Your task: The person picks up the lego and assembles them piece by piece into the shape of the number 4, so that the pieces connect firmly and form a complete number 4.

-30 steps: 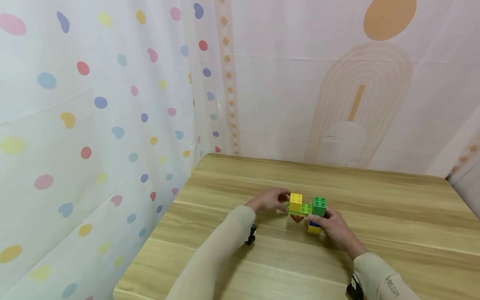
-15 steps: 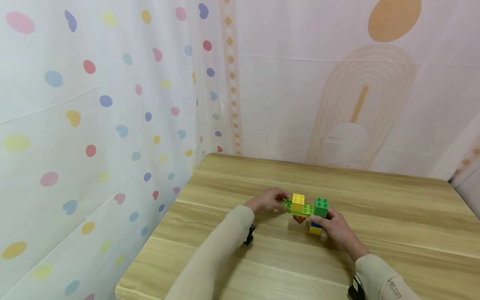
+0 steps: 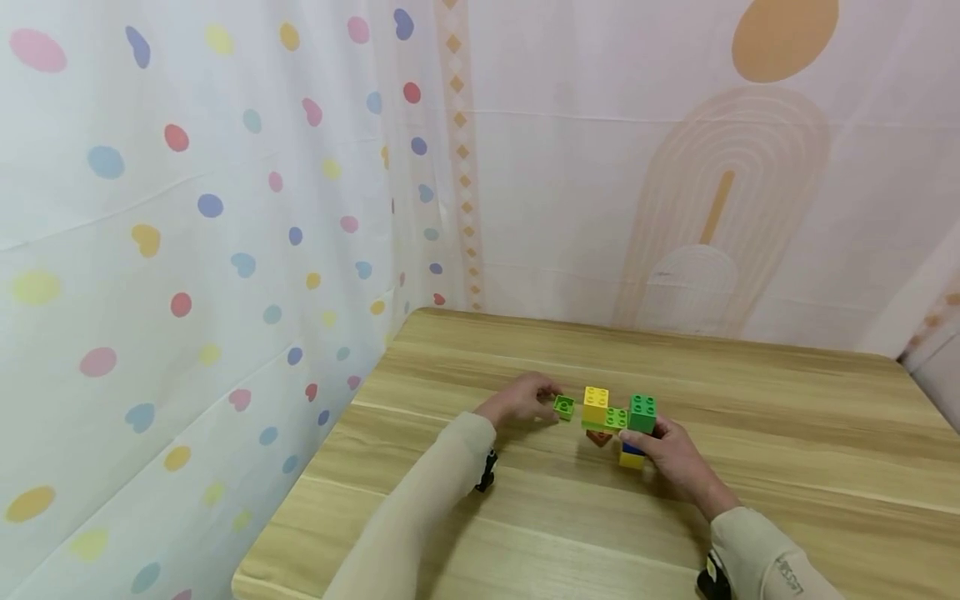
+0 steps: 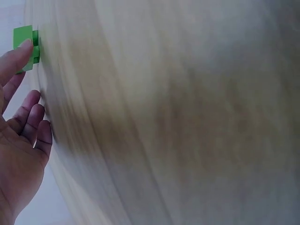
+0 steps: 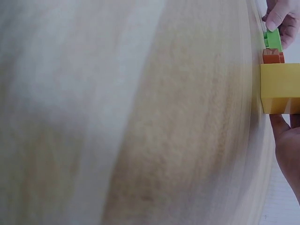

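Observation:
My left hand (image 3: 523, 398) pinches a small light green toy brick (image 3: 564, 407) between thumb and finger. Its hollow side faces up in the head view, and in the left wrist view its studs point toward the table. A gap separates it from the built cluster to its right. That cluster is gripped by my right hand (image 3: 672, 457). It has a yellow brick (image 3: 596, 407) and a dark green brick (image 3: 642, 414) on top, joined by a light green brick (image 3: 617, 418). Below show an orange-brown piece (image 3: 598, 437), a blue brick (image 3: 632, 448) and another yellow brick (image 3: 632, 460), partly hidden.
The wooden table (image 3: 750, 417) spreads around both hands. A dotted curtain (image 3: 225, 333) hangs along its left side, and a patterned cloth (image 3: 562, 208) hangs behind its far edge.
The light green brick was against the left end of the cluster, then tilted there. Now it is apart, drawn left by my left hand. The right hand keeps its grip, nearly still.

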A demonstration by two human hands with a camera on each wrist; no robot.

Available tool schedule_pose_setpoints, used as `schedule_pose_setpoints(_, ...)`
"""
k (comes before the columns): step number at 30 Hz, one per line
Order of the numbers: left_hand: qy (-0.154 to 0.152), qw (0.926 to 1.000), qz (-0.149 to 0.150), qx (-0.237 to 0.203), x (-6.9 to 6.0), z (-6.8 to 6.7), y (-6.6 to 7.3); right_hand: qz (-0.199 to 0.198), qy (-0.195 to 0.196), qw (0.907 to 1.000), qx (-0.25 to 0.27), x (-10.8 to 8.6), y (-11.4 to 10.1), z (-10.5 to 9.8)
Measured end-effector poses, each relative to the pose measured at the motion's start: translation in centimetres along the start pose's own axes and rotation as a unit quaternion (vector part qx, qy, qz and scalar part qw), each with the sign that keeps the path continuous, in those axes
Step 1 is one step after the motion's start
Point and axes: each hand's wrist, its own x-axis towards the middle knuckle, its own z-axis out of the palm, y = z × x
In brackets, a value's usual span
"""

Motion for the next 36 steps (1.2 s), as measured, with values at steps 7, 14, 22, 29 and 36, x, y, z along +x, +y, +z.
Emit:
schedule_pose_setpoints(7,0.029,0.9936,-0.036,-0.103,-0.3,-0.3,-0.5,-0.003,0.006,1.0000,0.002,0.0,0.0,0.0)
schedule_pose_setpoints(14,0.057,0.9914,-0.037,-0.112,-0.4,-1.2,-0.4,-0.007,0.004,1.0000,-0.002,0.2,0.1,0.1)
schedule_pose_setpoints(22,0.022,0.9889,-0.005,0.147,-0.6,-1.4,-0.1,-0.012,0.005,0.9999,0.005,0.2,0.3,0.1)
schedule_pose_setpoints(29,0.012,0.9891,0.001,0.147,-1.1,-1.0,-1.2,-0.012,0.002,0.9999,-0.001,0.2,0.1,0.2)
schedule_pose_setpoints(36,0.024,0.9982,0.001,0.055,-1.6,-1.2,-2.3,-0.016,0.004,0.9999,0.004,0.2,0.1,0.2)
